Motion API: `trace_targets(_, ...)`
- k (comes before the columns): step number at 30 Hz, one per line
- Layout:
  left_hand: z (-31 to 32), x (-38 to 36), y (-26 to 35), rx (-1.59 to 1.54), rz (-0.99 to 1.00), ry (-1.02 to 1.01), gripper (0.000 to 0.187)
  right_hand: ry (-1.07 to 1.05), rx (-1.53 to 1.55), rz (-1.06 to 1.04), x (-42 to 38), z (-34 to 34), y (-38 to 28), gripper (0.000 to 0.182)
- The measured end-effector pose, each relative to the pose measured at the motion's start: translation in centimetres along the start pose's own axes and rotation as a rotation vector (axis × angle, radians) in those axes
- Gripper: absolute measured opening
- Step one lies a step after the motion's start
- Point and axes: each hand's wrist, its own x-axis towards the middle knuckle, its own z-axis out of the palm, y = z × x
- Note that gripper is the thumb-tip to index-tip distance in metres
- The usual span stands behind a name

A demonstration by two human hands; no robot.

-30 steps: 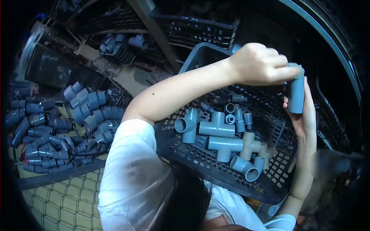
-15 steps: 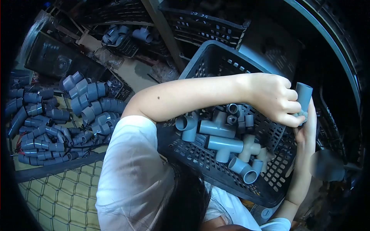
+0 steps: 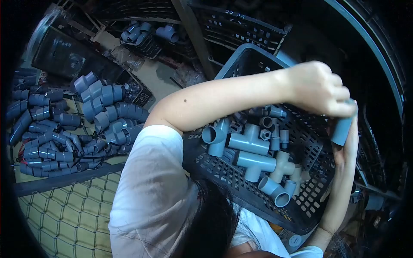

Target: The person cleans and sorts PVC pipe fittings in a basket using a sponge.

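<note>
My right hand (image 3: 350,139) holds a grey pipe fitting (image 3: 342,130) over the right side of a black basket (image 3: 236,191). The fitting tilts, one end low against the palm. My left arm reaches across the basket. The left hand (image 3: 320,89) is closed at the fitting's upper end, back of the hand up, with a small greenish bit by its fingertips, too blurred to name. Below the left forearm, grey tee fittings (image 3: 254,163), an elbow fitting (image 3: 274,191) and a pale cross-shaped fitting (image 3: 282,166) lie in the basket.
Many grey fittings (image 3: 47,144) are heaped at the left, above wire mesh (image 3: 69,215). A small crate (image 3: 146,46) of fittings stands at the upper left. Another black crate (image 3: 241,28) is behind the basket, near a post (image 3: 193,38).
The held fitting has turned from its open end up to its end pointing down. My left hand has moved up and right to its upper end. The camera view has shifted slightly.
</note>
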Motion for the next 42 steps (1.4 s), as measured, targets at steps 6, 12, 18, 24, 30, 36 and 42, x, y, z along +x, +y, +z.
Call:
trace_targets(6,0.5,0.0,3.0,-0.065,0.144,0.034,0.021,0.018,0.003,-0.096,-2.5,3.5,-1.8,0.054)
trace_targets(12,0.5,-0.1,0.2,-0.019,-0.019,0.055,0.019,-0.061,0.003,-0.024,-1.1,0.8,-1.2,0.050)
trace_targets(18,0.6,0.1,4.7,-0.138,0.054,0.081,0.019,0.009,0.099,-0.069,0.1,-0.7,0.5,0.039)
trace_targets(24,0.8,-0.2,2.2,-0.074,-0.128,-0.020,0.021,0.091,0.076,-0.078,-0.7,0.6,-0.7,0.047)
trace_targets(30,0.7,-0.4,3.8,-0.149,-0.005,-0.048,0.023,0.099,-0.017,-0.151,-1.5,1.6,-0.5,0.054)
trace_targets(36,0.6,0.1,1.7,-0.062,-0.095,0.061,0.023,0.127,0.099,-0.036,-0.9,-0.4,-1.2,0.050)
trace_targets(42,0.9,0.0,3.7,-0.081,-0.135,0.004,0.025,0.060,0.037,-0.034,-0.3,-0.6,-0.3,0.055)
